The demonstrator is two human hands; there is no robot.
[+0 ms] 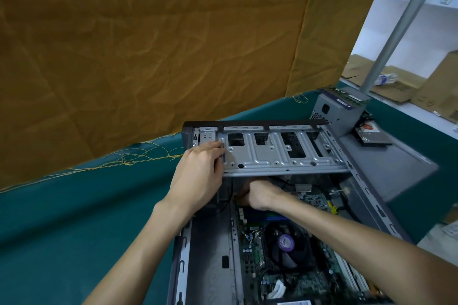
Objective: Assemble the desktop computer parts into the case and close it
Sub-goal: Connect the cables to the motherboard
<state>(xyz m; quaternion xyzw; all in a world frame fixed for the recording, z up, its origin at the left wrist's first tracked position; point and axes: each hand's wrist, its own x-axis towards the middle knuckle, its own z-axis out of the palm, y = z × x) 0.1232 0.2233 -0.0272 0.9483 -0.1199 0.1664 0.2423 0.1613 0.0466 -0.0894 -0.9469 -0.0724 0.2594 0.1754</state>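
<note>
An open desktop case (213,255) lies on its side on a green table, its motherboard (309,282) and the CPU fan (287,247) exposed. At the far end a grey metal drive cage (277,153) stands swung up. My left hand (198,176) grips the cage's left edge, fingers curled over it. My right hand (257,193) reaches under the cage into the case, fingers closed and partly hidden; I cannot tell what they hold. A power supply (339,111) with RAM sticks (347,96) on top stands beyond the case. A hard drive (374,136) rests on the side panel (386,168).
The green table (74,225) stretches left, with yellow threads (128,158) along its back edge. A brown cloth (148,57) hangs behind. A grey metal post (396,30) rises at right. Cardboard boxes (436,86) and a plastic bottle (384,79) sit beyond the table at right.
</note>
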